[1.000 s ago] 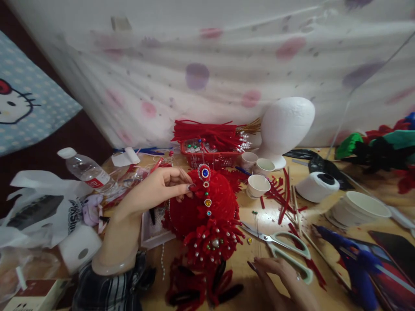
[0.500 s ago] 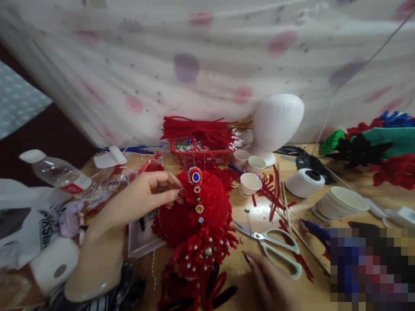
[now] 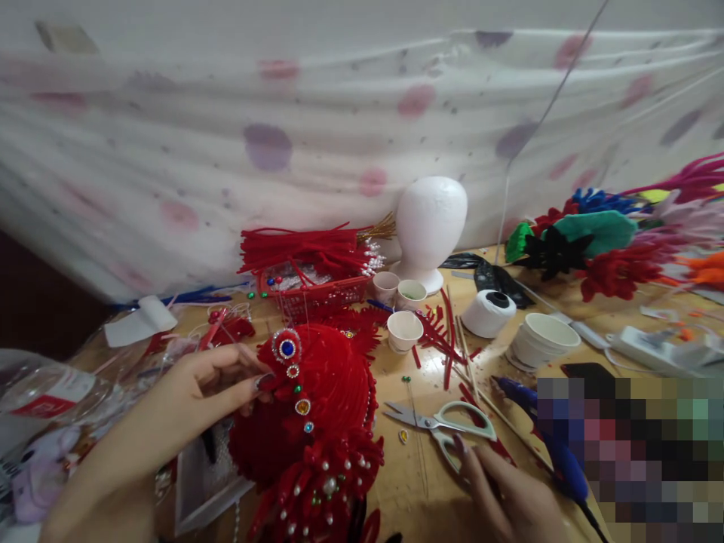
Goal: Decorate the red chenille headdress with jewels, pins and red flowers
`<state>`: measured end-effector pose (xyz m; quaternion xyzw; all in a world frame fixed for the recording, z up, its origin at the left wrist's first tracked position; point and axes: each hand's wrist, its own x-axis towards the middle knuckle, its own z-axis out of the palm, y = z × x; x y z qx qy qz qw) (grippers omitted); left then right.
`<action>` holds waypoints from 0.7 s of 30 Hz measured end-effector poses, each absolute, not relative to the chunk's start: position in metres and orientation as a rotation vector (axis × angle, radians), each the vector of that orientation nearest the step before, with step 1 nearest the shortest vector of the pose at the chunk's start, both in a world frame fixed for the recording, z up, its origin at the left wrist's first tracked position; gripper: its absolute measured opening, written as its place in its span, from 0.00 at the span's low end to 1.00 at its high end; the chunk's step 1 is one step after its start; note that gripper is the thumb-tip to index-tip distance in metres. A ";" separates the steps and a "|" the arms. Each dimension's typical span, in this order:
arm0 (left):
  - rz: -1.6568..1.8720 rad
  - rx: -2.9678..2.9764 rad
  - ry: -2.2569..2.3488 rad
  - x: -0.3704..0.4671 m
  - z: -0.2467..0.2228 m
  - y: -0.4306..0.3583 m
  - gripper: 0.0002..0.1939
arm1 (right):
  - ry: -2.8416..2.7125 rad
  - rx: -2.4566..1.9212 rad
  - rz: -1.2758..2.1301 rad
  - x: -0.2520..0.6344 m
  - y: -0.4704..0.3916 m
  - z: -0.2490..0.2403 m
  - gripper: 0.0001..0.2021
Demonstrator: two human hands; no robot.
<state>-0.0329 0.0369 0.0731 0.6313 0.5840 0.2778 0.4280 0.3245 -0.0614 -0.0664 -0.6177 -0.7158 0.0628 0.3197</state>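
Note:
My left hand (image 3: 218,388) pinches the left edge of a red velvety headpiece (image 3: 339,373) between thumb and fingers. Down its front runs a row of jewelled ornaments, topped by a blue gem (image 3: 287,348) in a sparkling ring. Below it hangs a red flower (image 3: 325,486) with pearl and green beads. Low on the right, my right hand (image 3: 506,486) has its fingers stretched out, with nothing visible in them. Its fingertips are at the lower handle of the pale green scissors (image 3: 435,426); whether they touch, I cannot tell. A blue glue gun (image 3: 571,467) lies to its right.
A red basket (image 3: 322,298) holds red fuzzy stems at the back. Beside it stand a white foam head (image 3: 433,226), paper cups (image 3: 405,332) and a white thread cone (image 3: 489,313). A small yellow gem (image 3: 403,436) lies by the scissors. A bottle (image 3: 53,392) is at left.
The view has turned right, so things appear further left. My right hand has moved right, to the scissors' handle. My left hand keeps its hold on the headpiece.

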 end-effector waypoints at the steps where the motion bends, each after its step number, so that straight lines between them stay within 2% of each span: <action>1: 0.688 1.578 1.454 -0.035 0.071 0.038 0.09 | -1.824 -1.732 0.184 0.332 -0.059 -0.067 0.15; 3: 0.679 1.575 1.467 -0.036 0.070 0.039 0.11 | -1.704 -1.935 0.168 0.344 -0.052 -0.067 0.13; 5: 0.687 1.551 1.501 -0.035 0.070 0.040 0.12 | -1.644 -2.073 0.154 0.349 -0.040 -0.065 0.14; 8: 0.694 1.507 1.526 -0.029 0.074 0.040 0.13 | -1.744 -2.213 0.138 0.348 -0.017 -0.055 0.16; 12: 0.700 1.480 1.520 -0.022 0.078 0.039 0.13 | -1.894 -2.400 0.034 0.338 0.010 -0.040 0.13; 21: 0.691 1.516 1.413 -0.024 0.072 0.043 0.12 | -1.983 -2.534 -0.045 0.327 0.038 -0.041 0.15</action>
